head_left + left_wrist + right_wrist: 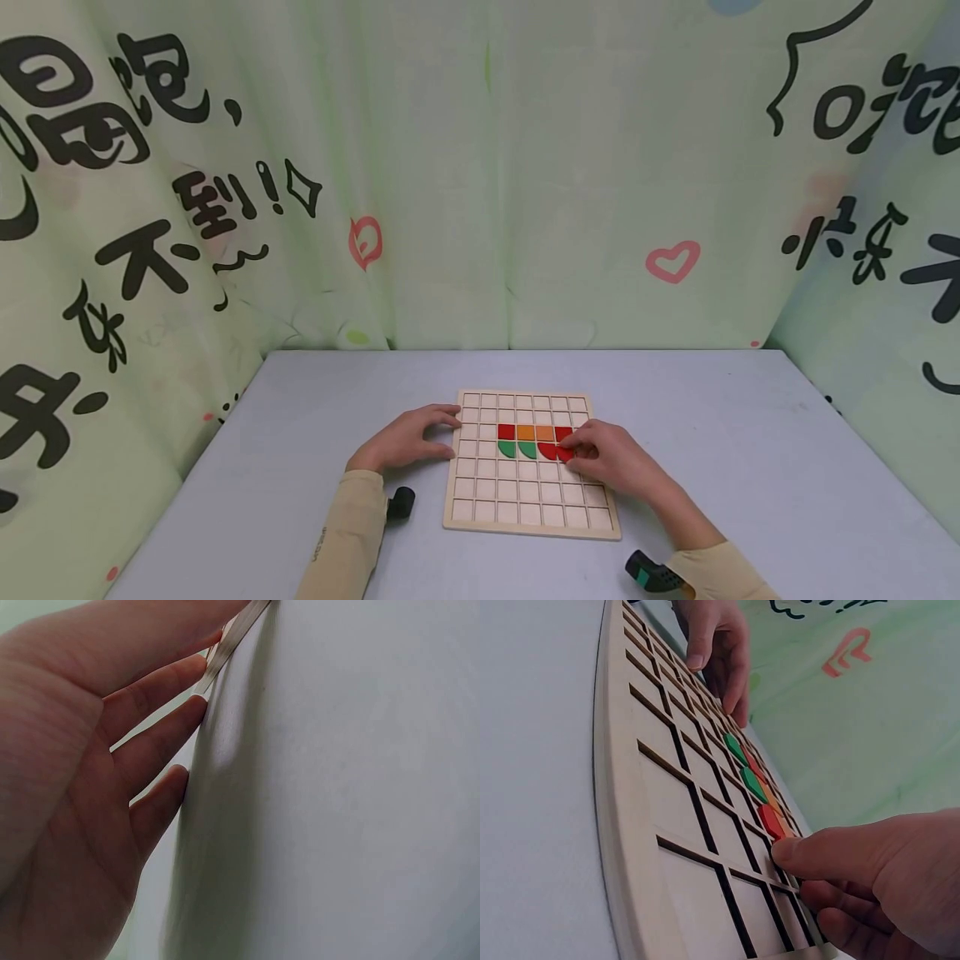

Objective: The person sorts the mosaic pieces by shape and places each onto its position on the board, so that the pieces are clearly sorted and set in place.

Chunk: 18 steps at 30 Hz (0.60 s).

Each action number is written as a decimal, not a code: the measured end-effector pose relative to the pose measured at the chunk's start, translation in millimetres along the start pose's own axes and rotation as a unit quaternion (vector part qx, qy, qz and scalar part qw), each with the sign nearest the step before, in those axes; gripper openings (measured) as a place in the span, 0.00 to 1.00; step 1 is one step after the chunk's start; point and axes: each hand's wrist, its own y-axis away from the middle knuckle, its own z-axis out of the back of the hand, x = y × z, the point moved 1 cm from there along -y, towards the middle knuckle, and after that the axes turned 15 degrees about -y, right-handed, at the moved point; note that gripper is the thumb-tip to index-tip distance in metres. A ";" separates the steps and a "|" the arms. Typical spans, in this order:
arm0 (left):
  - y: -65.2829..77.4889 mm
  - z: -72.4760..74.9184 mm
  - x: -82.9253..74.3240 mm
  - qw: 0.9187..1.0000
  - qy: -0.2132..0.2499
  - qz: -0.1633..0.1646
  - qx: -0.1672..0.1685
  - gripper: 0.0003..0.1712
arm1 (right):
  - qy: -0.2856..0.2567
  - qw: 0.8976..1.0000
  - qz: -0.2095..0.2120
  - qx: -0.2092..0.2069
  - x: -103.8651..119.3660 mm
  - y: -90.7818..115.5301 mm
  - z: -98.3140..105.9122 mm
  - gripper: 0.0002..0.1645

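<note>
A wooden grid board (532,531) lies flat on the table. My left hand (408,437) rests at its left edge, fingers spread and fairly straight, fingertips at the frame. On the board, a row holds a red square (507,432), two orange squares (535,432) and another red square (562,433). Below it sit two green rounded pieces (507,449) and a red rounded piece (547,451). At that row's right end, my right hand (618,458) pinches a second red rounded piece (565,454) between thumb and fingers, which partly hide it.
The white table (300,392) extends around the board. Green printed curtains (570,167) stand behind the table and along both sides. A black wrist device (651,572) is by the right sleeve, another (401,502) by the left.
</note>
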 end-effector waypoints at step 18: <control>0.5 0.2 -0.6 1.000 0.003 0.005 -0.001 0.24 | 0.015 1.000 -0.011 -0.019 -1.6 -1.9 -1.9 0.14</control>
